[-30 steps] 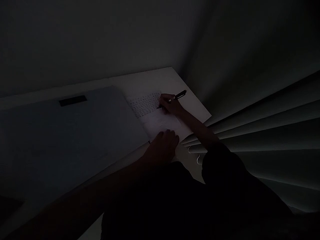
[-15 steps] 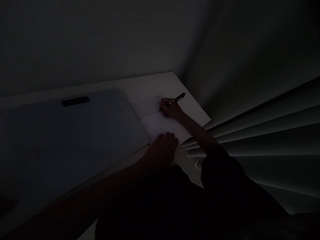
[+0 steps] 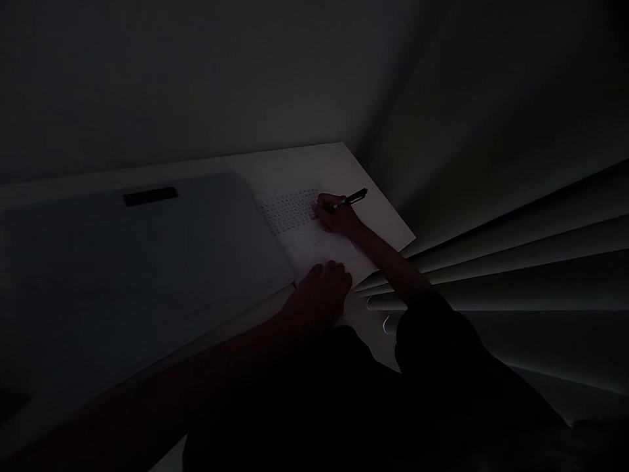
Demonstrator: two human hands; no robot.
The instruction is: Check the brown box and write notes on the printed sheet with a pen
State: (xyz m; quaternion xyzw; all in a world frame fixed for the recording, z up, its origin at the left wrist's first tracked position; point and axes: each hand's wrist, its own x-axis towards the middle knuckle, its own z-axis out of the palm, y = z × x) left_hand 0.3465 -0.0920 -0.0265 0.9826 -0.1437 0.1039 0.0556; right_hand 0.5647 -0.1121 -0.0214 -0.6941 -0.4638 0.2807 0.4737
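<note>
The scene is very dark. My right hand (image 3: 337, 215) is closed in a writing grip around a dark pen (image 3: 358, 195), whose upper end points up and to the right. Its tip is hidden by my fingers, over a white paper (image 3: 314, 244). Rows of small dark marks fill the paper's upper part; the lower part looks mostly blank. My left hand (image 3: 322, 292) rests at the paper's near edge, fingers curled and close together; what lies under them is hidden.
The white table (image 3: 363, 177) runs along a wall. A large grey-blue mat or sheet (image 3: 196, 262) covers its left side, with a black oblong (image 3: 150, 196) near its far edge. Pleated curtains (image 3: 515, 288) hang at the right, close to my right forearm.
The pen's upper end has dipped slightly and shifted a little right. My right hand has barely moved, and my left hand stays at the paper's near edge.
</note>
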